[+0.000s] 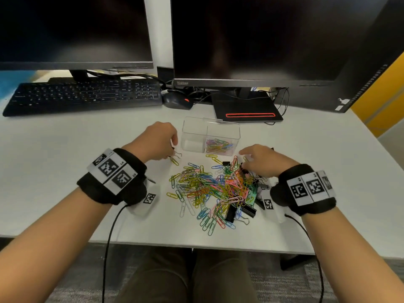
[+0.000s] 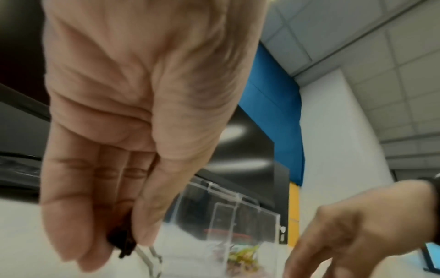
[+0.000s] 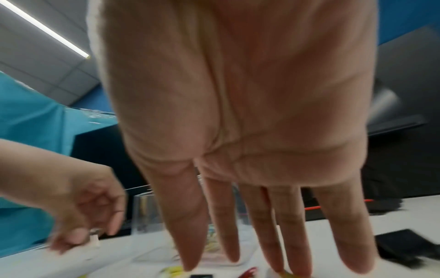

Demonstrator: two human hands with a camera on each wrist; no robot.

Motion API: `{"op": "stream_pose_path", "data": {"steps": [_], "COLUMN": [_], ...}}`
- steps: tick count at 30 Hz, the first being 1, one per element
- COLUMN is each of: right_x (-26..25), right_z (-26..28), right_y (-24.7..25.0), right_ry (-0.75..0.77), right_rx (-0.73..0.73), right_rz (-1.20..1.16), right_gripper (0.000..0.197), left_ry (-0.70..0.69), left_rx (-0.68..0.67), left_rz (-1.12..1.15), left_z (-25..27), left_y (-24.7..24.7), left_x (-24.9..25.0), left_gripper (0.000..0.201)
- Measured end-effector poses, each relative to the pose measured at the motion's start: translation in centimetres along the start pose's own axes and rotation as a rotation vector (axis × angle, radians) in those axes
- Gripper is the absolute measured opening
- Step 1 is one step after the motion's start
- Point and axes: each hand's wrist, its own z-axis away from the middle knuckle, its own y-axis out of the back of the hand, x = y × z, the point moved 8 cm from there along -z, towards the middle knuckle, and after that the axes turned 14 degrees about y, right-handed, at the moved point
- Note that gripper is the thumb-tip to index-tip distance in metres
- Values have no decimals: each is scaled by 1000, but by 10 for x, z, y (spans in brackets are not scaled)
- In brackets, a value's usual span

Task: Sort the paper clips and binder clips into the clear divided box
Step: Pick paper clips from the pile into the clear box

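my left hand (image 1: 157, 139) pinches a binder clip (image 2: 122, 242) beside the box (image 1: 211, 136); my right hand (image 1: 261, 159), fingers straight, hovers over the pile (image 1: 215, 189)

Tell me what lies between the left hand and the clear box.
Bare white desk only, in the head view, between the left hand and the clear box.

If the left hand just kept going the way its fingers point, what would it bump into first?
Most likely the clear divided box: the left hand, pinching a binder clip, points at its empty left compartment. Depth is hard to judge.
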Motion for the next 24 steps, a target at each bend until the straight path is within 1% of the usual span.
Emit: {"op": "stream_pose_path", "data": {"steps": [2, 5, 7, 9, 11, 13, 15, 18, 20, 21, 22, 24], "right_x": [-18, -35, -45, -55, -64, -72, -76, -81, -83, -84, -85, -86], "right_z": [2, 9, 13, 11, 3, -6, -13, -14, -10, -8, -7, -6], "right_y": [-14, -26, -26, -23, -23, -29, -37, -47, -48, -47, -46, -47], "right_ry": [75, 177, 233, 279, 317, 327, 316, 344, 362, 368, 370, 366], "right_rx": [-78, -130, -117, -67, -36, -61, -122, -198, -194, -176, -155, -137], "right_rz": [26, 32, 0, -7, 20, 31, 34, 84, 102, 99, 99, 121], "right_gripper": [45, 44, 41, 39, 38, 44, 48, 44, 43, 46, 55, 80], "left_ry": [55, 99, 104, 71, 42, 7, -28, -97, -160, -190, -214, -227], "left_rx": [17, 9, -2, 26, 54, 6, -93, -193, -230, -257, -292, -334], "left_rz": [-22, -62, -102, -170, -176, -205, -270, -311, -284, -258, -233, -176], "left_z": [-6, -13, -13, -9, 1, 13, 25, 40, 47, 50, 54, 55], "left_y": [1, -4, -8, -9, -8, -17, -34, -51, -56, -57, -58, -55], "left_x": [-12, -23, -26, -23, -14, -4, 4, 14, 21, 25, 29, 33], "left_gripper": [16, 20, 29, 43, 48, 47, 46, 34, 30, 30, 33, 40]}}
